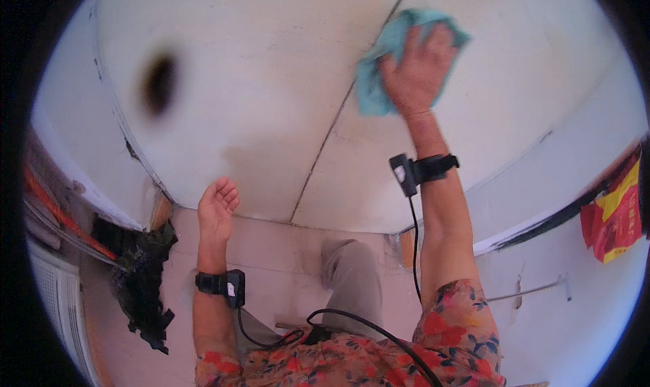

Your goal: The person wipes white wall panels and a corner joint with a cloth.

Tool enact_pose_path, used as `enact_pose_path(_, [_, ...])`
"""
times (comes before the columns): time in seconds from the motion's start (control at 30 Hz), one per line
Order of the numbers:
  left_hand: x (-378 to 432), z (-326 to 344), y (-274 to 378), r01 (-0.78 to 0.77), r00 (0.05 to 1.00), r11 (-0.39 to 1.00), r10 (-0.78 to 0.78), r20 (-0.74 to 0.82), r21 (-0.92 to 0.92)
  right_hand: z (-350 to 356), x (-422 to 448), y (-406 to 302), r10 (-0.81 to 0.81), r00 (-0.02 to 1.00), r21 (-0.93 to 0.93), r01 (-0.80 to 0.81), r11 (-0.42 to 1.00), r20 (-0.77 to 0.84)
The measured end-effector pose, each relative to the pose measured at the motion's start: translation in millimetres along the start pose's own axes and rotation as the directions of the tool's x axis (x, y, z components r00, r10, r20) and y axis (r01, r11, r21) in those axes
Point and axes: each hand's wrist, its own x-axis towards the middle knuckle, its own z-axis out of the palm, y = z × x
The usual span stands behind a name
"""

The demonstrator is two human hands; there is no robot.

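Note:
My right hand (pixel 420 72) lies spread over a teal cloth (pixel 373 90), pressing it against a large off-white panelled surface (pixel 264 108). The cloth overlaps a dark seam (pixel 325 147) that runs down between two panels. Lower and to the left, my left hand (pixel 218 199) is raised in front of the panels, holding nothing, its fingers loosely bent. Faint grey smudges and small dark marks show on the panels. What lies under the cloth is hidden.
Black crumpled sheeting (pixel 144 285) hangs or lies at the left, near a white slatted object (pixel 56 280). A red and yellow bag (pixel 617 214) is at the right, above a thin metal rod (pixel 528 291). Cables (pixel 376 328) run from both wrist-worn devices.

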Motion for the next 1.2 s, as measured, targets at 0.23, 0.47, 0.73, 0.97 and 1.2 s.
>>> enact_pose_path(0.23, [2.1, 2.9, -7.5, 0.039, 0.999, 0.999, -0.040, 0.015, 0.029, 1.7, -47.0, 30.5, -0.194, 0.981, 0.138, 0.195, 0.971, -0.023])
enact_pose_path(0.47, [6.9, -7.7, -18.6, 0.082, 0.997, 0.994, -0.081, -0.016, 0.072, -5.6, -54.7, 169.2, 0.108, 0.985, -0.028, -0.113, 0.993, -0.134])
enact_pose_path(0.73, [9.8, -27.1, -20.4, 0.103, 0.991, 0.976, -0.085, -0.104, 0.189, 12.0, -135.1, 306.9, 0.663, 0.696, 0.186, -0.638, 0.747, -0.277])
enact_pose_path(0.97, [11.3, -18.1, -29.4, 0.140, 0.990, 0.976, -0.134, -0.050, 0.166, 51.7, -309.1, 271.6, 0.991, -0.123, 0.870, -0.481, -0.109, 0.056])
enact_pose_path(1.2, [16.8, -25.3, -29.3, 0.141, 0.989, 0.984, -0.145, 0.035, 0.109, 47.7, -291.9, 137.0, 0.894, -0.448, 0.365, -0.838, -0.406, -0.033])
